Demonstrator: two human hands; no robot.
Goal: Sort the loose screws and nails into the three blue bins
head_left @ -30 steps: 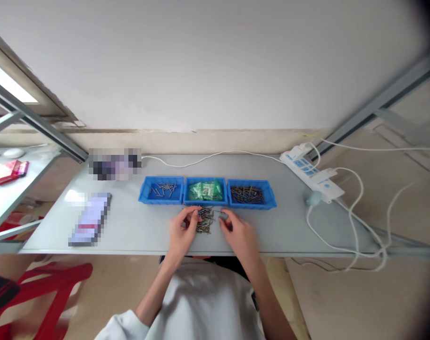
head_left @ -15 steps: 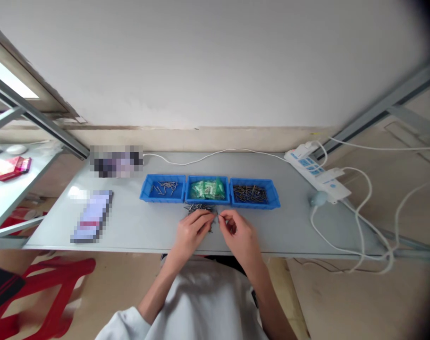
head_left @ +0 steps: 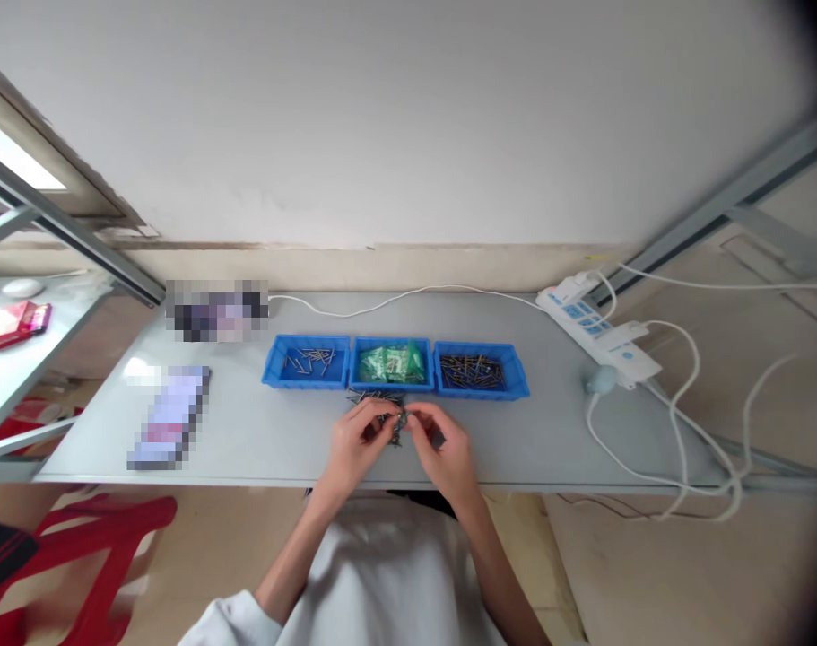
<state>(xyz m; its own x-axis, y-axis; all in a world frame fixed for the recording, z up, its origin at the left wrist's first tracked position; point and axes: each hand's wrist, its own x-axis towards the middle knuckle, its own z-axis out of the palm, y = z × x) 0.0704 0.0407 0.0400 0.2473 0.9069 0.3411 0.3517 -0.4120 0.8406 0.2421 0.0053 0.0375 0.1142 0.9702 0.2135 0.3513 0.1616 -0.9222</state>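
A loose pile of small dark screws (head_left: 379, 397) lies on the grey table (head_left: 260, 431) just in front of three blue trays. My left hand (head_left: 356, 441) and my right hand (head_left: 441, 449) meet over the near edge of the pile, fingertips pinched together on something tiny that I cannot make out. The left tray (head_left: 306, 361) holds a few silver screws, the middle tray (head_left: 390, 362) green pieces, the right tray (head_left: 481, 370) many dark screws.
A white power strip (head_left: 596, 336) with trailing white cables lies at the table's right end. A blurred flat object (head_left: 169, 417) and another blurred thing (head_left: 216, 310) sit at the left. A red chair (head_left: 78, 556) stands lower left, a side shelf (head_left: 18, 350) beyond it.
Both hands moved from the sides of the pile toward each other and now pinch together at its near edge.
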